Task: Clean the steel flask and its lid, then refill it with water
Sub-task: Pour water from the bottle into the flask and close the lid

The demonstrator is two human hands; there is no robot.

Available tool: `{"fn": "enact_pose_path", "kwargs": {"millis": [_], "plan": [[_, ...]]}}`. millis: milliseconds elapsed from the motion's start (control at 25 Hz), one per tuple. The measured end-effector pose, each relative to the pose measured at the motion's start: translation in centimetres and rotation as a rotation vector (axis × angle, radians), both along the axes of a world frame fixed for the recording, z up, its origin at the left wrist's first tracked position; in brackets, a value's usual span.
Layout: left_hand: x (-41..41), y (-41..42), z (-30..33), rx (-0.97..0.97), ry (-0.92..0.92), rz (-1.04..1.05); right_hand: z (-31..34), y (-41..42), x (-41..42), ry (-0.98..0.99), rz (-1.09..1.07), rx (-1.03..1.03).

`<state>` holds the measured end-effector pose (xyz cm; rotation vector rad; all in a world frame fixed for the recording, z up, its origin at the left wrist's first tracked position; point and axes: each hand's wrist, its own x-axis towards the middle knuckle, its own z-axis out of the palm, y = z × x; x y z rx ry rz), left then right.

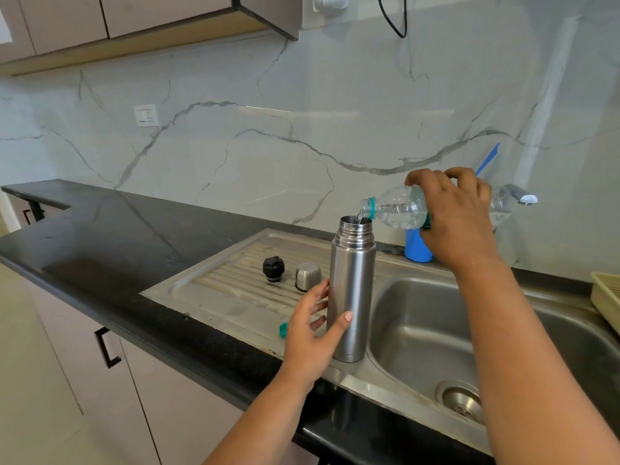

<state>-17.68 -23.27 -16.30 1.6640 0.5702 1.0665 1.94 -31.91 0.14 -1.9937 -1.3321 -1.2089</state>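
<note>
Left hand (313, 333) grips the upright flask (351, 290); right hand (453, 213) holds the tilted bottle (399, 209) above it.

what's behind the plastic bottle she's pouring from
A blue plastic container stands on the sink ledge behind the clear plastic water bottle; the right hand covers its top. A chrome tap shows past the bottle's base.

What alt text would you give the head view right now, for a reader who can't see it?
The right hand tips a clear plastic bottle so water runs into the open steel flask, which the left hand holds upright on the sink's drainboard. A black stopper, a steel cap and a teal bottle cap lie there too.
</note>
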Motion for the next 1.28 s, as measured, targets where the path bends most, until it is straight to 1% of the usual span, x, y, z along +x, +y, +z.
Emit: {"fn": "enact_pose_path", "kwargs": {"millis": [480,1280], "plan": [[-0.01,0.27,0.05,-0.030,-0.038,-0.021,-0.02,0.07,0.45,-0.024,-0.026,0.007],[0.06,0.36,-0.01,-0.023,-0.061,-0.011,-0.02,0.28,0.36,-0.038,0.008,0.059]]}}
